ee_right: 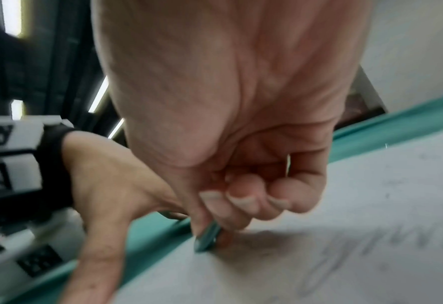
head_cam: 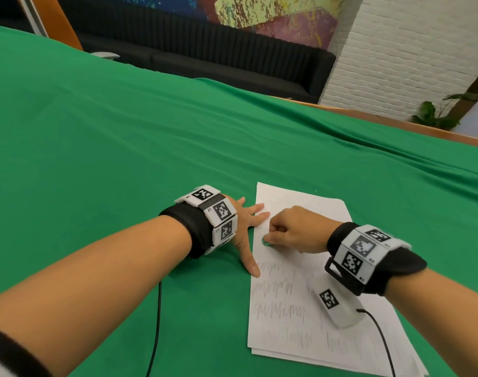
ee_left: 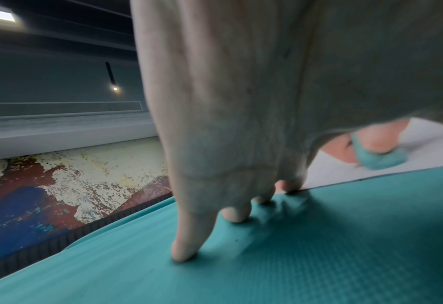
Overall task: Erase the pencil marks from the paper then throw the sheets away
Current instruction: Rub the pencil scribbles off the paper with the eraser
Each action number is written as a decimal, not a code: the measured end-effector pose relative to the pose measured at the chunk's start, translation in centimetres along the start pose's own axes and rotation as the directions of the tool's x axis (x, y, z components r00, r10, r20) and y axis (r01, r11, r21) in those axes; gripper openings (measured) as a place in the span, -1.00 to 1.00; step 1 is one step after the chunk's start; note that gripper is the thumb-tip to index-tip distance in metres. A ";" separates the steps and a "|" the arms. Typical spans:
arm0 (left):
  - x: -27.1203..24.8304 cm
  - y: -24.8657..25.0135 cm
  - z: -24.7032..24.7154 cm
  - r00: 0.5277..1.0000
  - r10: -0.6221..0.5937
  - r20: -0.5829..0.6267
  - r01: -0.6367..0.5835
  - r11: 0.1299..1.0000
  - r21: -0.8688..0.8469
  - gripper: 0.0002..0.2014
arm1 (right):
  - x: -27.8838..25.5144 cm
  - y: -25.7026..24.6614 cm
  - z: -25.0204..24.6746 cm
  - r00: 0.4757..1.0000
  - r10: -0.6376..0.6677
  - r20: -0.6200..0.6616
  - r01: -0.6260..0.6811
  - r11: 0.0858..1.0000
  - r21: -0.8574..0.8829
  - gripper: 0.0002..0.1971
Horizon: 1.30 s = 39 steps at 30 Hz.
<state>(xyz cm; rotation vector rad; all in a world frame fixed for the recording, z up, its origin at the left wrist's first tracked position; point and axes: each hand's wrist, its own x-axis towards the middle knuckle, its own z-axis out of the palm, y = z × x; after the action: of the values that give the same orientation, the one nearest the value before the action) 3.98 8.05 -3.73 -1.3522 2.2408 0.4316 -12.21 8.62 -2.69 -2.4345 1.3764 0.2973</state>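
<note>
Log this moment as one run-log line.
step: erasing | right hand: pinches green eraser on top sheet | left hand: flat, steadies sheet edge | pencil marks: remain

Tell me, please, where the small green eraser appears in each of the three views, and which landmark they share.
Head: the eraser is at centre, under the right hand, on the paper's left part.
Left wrist: at the right edge, pinched by fingertips, behind the left hand.
Right wrist: at lower centre, pinched and touching the paper.
Shared landmark: the paper's left edge against the green cloth.
</note>
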 end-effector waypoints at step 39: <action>0.0 -0.2 0.1 1.000 0.006 -0.008 -0.007 0.999 -0.032 0.28 | -0.8 1.2 -0.8 0.996 -0.057 -0.062 0.063 0.993 0.097 -0.70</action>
<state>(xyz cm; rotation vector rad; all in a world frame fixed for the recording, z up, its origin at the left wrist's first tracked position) 4.24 8.03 -3.83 -1.3656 2.2547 0.4671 -13.62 8.36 -1.86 -2.4154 1.3074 0.1396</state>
